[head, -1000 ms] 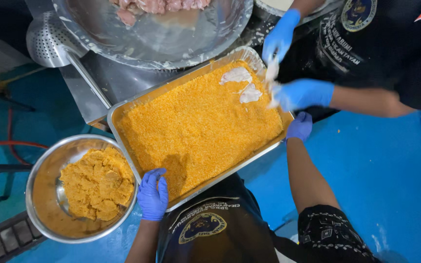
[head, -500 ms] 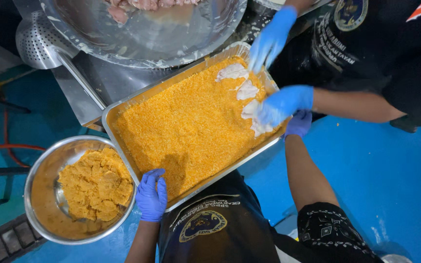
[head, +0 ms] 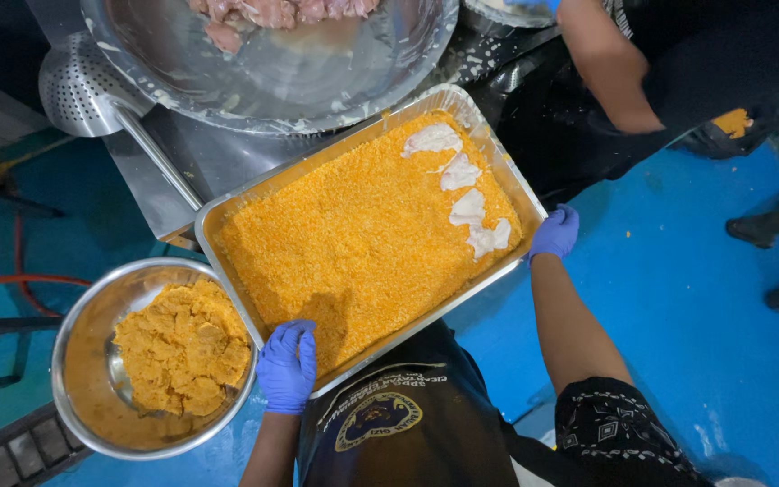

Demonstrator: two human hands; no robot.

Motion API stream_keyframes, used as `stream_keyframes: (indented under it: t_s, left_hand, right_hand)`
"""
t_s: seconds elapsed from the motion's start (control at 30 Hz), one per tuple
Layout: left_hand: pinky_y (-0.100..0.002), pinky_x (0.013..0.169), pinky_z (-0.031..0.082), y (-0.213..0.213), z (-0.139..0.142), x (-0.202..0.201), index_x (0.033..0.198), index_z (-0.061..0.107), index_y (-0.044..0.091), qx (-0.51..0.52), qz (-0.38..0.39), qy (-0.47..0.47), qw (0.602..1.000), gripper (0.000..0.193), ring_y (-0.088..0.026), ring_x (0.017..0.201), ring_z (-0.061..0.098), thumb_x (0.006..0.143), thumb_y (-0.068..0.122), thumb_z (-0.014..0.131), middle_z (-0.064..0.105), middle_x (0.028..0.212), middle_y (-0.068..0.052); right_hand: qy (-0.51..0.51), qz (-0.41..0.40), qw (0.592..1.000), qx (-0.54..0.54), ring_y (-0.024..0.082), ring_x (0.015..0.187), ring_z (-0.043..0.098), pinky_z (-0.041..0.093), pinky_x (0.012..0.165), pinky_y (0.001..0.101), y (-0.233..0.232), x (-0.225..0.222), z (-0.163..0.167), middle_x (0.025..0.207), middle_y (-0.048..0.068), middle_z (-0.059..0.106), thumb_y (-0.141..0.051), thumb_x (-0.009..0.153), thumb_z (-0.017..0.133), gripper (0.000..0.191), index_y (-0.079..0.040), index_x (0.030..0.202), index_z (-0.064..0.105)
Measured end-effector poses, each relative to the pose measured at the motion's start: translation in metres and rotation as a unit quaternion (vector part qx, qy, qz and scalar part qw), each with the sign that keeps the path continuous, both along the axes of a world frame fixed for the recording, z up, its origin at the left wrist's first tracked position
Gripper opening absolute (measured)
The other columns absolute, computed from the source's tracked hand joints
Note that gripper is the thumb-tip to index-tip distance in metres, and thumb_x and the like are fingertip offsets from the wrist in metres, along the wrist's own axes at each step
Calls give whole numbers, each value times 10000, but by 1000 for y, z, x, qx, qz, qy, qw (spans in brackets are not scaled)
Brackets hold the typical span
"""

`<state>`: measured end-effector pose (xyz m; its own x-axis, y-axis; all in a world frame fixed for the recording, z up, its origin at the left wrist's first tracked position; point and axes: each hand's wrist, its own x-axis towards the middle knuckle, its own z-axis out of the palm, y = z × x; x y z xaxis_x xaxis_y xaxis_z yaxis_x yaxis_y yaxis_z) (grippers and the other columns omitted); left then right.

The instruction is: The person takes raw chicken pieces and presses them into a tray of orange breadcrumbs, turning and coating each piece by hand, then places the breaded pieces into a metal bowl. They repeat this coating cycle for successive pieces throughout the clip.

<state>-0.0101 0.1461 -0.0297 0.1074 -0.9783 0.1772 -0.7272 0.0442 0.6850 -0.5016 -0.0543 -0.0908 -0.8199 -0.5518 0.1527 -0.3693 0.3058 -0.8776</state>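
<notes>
A long metal tray [head: 243, 200] filled with orange crumbs lies tilted across the middle. Several white battered pieces [head: 467, 208] lie in a row on the crumbs near its right end. My left hand [head: 287, 365], in a blue glove, grips the tray's near left corner. My right hand [head: 554, 233], also gloved in blue, holds the tray's right corner. My dark apron shows below the tray.
A round steel bowl [head: 83, 329] with orange crumbed pieces [head: 184, 347] sits at the lower left. A large steel bowl [head: 317, 77] holding raw meat is at the top, with a perforated skimmer [head: 78, 77] beside it. A co-worker's bare forearm [head: 606, 63] reaches in at the upper right. The floor is blue.
The co-worker's blue-gloved hands laid more white pieces on the crumbs and then drew back out of the tray. My two hands stayed on the tray's corners.
</notes>
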Motion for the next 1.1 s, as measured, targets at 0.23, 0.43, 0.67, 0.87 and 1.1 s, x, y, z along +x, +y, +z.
stream_keyframes:
  t_s: [0.23,0.43,0.67,0.87,1.1]
  left_hand:
    - [-435,895,520,0,-5,-1,1097,713,163,12,14,-13,1000,211,-300,998,690,960,284,607,726,1051,-72]
    - [-439,886,517,1,-6,-1,1114,708,163,19,14,-18,1000,215,-306,979,689,953,276,620,724,1037,-79]
    - [-434,878,525,2,-6,0,1102,709,166,24,15,-9,1000,215,-308,967,694,954,297,625,728,1043,-83]
    - [-438,876,523,3,-6,2,1106,712,162,10,11,-23,1000,226,-315,977,689,952,300,622,724,1046,-91]
    - [-439,870,523,5,-9,4,1098,705,159,-4,8,-28,1000,222,-308,968,690,951,303,620,720,1035,-83]
  right_hand:
    - [2,-8,1000,20,226,882,656,527,811,362,0,-1,3,994,113,706,-153,1029,521,211,-56,1155,660]
    - [8,-19,999,30,238,879,659,529,811,375,2,2,6,995,120,706,-157,1020,522,220,-59,1152,667]
    - [15,-19,999,29,244,895,666,532,825,381,3,5,9,1002,117,709,-157,1017,531,206,-63,1132,673]
    - [3,-30,998,54,251,898,668,533,827,383,6,8,12,997,115,710,-176,1019,533,210,-75,1136,675]
    - [-2,-27,999,44,251,899,667,533,827,387,9,11,13,1007,115,711,-184,1019,527,222,-76,1148,672]
